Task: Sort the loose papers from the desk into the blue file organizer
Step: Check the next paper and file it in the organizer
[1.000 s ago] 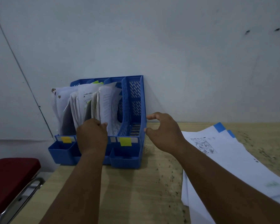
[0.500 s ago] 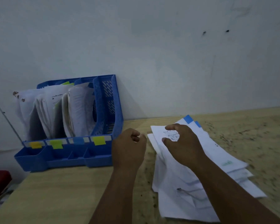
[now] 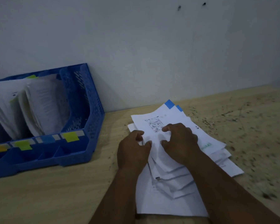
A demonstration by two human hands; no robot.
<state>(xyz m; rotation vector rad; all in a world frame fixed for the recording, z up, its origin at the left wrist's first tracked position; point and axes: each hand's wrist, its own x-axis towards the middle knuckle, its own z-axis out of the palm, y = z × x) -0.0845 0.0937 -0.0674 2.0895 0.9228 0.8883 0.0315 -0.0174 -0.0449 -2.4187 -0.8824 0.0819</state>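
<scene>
Holding the top sheet [image 3: 158, 126], both hands sit on the pile [image 3: 176, 202], which lies on the desk [image 3: 55, 199] to the right of the organizer [image 3: 90, 126]. The left hand [image 3: 132, 151] pinches the sheet's left edge with curled fingers. The right hand [image 3: 181, 141] curls its fingers onto the same sheet. Three slots of the organizer already hold papers. The slot nearest the pile looks empty. Many sheets still wait, so I think a good part of the job is left.
</scene>
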